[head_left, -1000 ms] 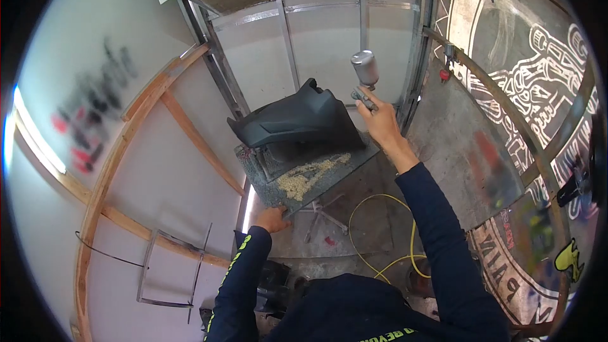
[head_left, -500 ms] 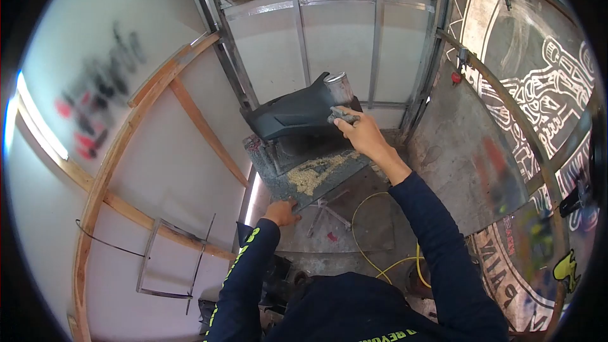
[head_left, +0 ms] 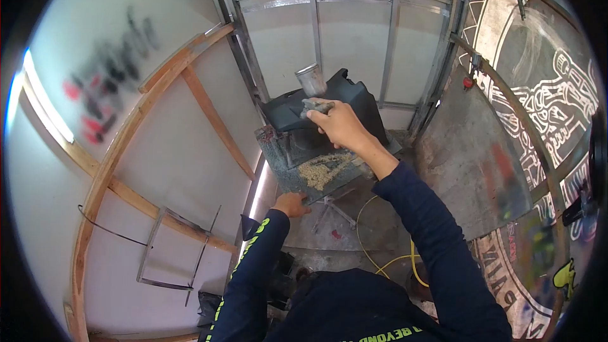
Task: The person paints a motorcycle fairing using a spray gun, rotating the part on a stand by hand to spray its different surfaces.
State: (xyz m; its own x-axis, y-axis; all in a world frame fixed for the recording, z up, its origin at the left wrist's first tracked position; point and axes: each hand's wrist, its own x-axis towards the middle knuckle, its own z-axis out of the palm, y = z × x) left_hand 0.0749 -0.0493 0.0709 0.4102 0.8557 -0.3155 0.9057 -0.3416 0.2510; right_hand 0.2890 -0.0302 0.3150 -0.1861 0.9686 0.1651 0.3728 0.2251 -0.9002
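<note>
Head camera, and here's the right hand (head_left: 339, 123) out in front, its grip closed around a spray gun (head_left: 315, 107). The silver cup (head_left: 311, 80) sits above the knuckles, leaning over to the left, and the gun overlaps the dark panel (head_left: 364, 104) from this angle; whether they touch, I can't tell.

That panel, a black moulded piece with creased sides and a raised point on top, stands at the back of the small counter (head_left: 283, 173), up against nothing but pale wall panels (head_left: 354, 38) further behind.

Down to the left hand (head_left: 292, 204), at the near edge of the counter, fingers right on it; how tightly that grip is closed, I can't make out. Just beyond lies a sandy-coloured patch (head_left: 318, 176) on the speckled top, between this hand and the panel.

Below, metal legs (head_left: 342, 209) spread out on the floor, and a yellow hose (head_left: 397, 259) curves near the right sleeve (head_left: 437, 231). Over on the left, wooden beams (head_left: 168, 71) cross the wall, with black and red paint marks (head_left: 117, 73) above; on the right, white line drawings (head_left: 560, 104) cover a dark board.
</note>
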